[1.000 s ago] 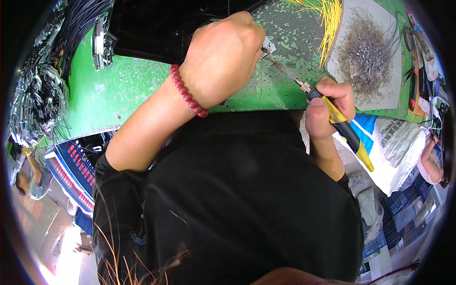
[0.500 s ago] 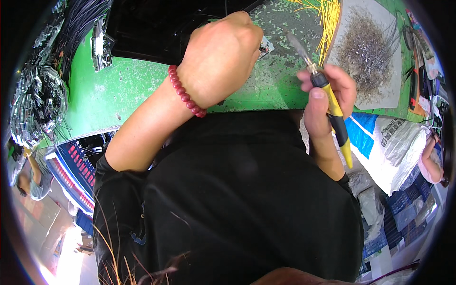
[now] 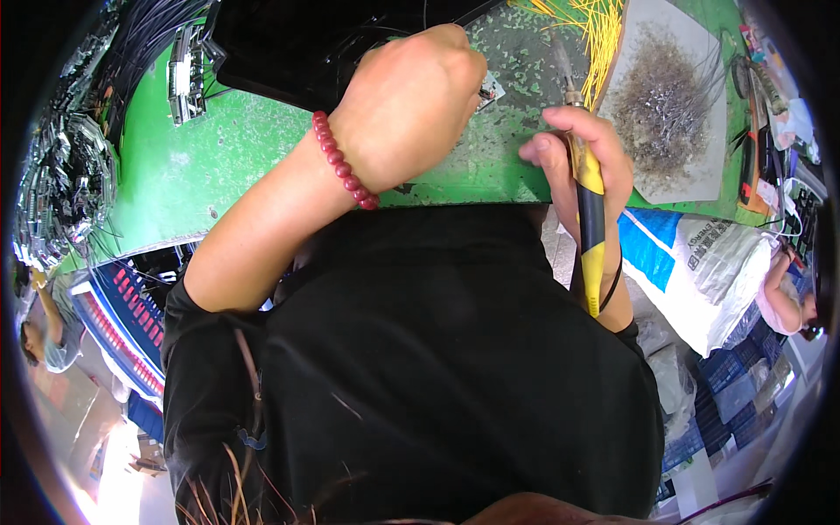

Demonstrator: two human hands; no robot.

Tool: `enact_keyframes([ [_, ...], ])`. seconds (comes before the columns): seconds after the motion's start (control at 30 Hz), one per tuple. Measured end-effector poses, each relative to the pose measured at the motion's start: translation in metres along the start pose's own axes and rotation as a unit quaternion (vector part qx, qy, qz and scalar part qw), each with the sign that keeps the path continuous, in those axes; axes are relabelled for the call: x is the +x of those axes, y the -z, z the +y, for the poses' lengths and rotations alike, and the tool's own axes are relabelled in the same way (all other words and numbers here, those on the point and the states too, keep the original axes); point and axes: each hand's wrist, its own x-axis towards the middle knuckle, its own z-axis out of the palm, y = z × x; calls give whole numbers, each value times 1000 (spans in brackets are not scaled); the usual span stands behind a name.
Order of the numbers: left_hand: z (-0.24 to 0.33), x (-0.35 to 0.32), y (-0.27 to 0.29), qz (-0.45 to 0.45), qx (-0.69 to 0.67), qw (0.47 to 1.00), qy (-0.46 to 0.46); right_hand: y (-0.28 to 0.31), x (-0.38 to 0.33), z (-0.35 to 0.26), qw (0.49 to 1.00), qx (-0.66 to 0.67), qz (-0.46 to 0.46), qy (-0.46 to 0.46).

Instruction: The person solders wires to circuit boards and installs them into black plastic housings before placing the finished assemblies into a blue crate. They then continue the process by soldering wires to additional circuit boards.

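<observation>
My left hand (image 3: 416, 101), with a red bead bracelet (image 3: 339, 162) at its wrist, is closed over the green bench (image 3: 245, 157), back of the hand up. Its fingers are hidden beneath it. A small pale piece with metal parts (image 3: 492, 90) peeks out beside the knuckles; whether the hand grips it I cannot tell. In my right hand (image 3: 599, 153) is a yellow and black soldering iron (image 3: 592, 214), its tip pointing to the far side. The thumb and index finger stand partly apart around the handle. A black tray (image 3: 280, 52) lies just beyond my left hand.
Yellow wires (image 3: 604, 44) lie at the far right, beside a grey sheet (image 3: 643, 166) with a heap of wire scraps. Metal-cased parts (image 3: 185, 74) and black wires (image 3: 157, 52) sit at left. A white and blue sack (image 3: 700, 271) is below the bench edge.
The soldering iron has turned more upright in my right hand, its lower end swinging left. My right fingers have shifted along the handle. The left hand has barely moved.
</observation>
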Motion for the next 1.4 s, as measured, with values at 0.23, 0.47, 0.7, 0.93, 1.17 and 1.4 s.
enact_keyframes([
  [0.23, -7, 12, 28, 19, -106, 994, -9, 0, 52, 1, 948, -181, -36, 260],
  [0.47, 24, -17, 79, 183, -47, 982, -30, -16, 77, -11, 934, -145, 48, 323],
  [0.7, 6, -30, 67, 178, 68, 982, -1, -44, 82, -65, 986, 91, 0, 139],
  [0.93, -5, -48, 103, 242, -66, 968, 21, -23, 115, -82, 969, 225, 55, 85],
  [1.17, -22, -29, 161, 149, 112, 981, -51, 26, 126, -37, 961, 131, 227, 89],
  [1.4, -42, 117, 158, 231, 151, 907, -317, 35, 110, -11, 928, 97, 337, 127],
])
